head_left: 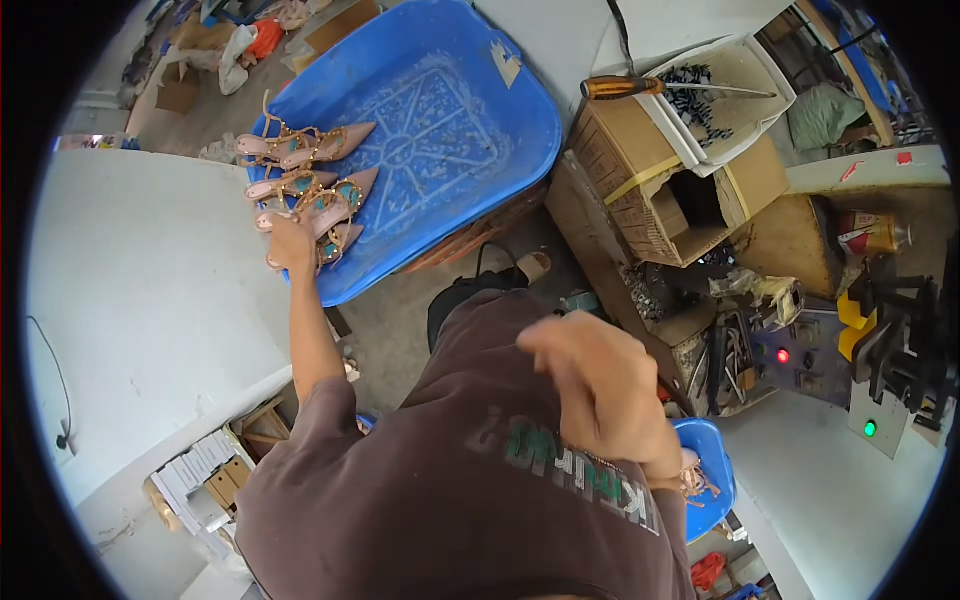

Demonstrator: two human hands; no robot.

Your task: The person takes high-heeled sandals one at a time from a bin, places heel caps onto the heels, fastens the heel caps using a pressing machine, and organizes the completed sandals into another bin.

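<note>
Several pale pink pointed shoes with studded straps (340, 200) lie in a row at the left side of a large blue plastic tub (500, 120). My left hand (292, 243) reaches over the tub's left rim, its fingers closed on the heel end of the nearest studded shoe (335, 215); its fingertips are partly hidden. In front of my chest hovers my right hand (600, 385), somewhat blurred, with index finger and thumb apart and nothing visible in it. Below it, partly covered by my right arm, a smaller blue tub (715, 470) holds strappy pink shoes (697, 483).
At the right stands a cardboard box (640, 150) with a white bin (740, 140) of small dark pieces and an orange-handled screwdriver (620, 88) on top. Beyond is a machine with a red light (783, 355) and a green light (870, 428). A white surface (150, 270) lies left.
</note>
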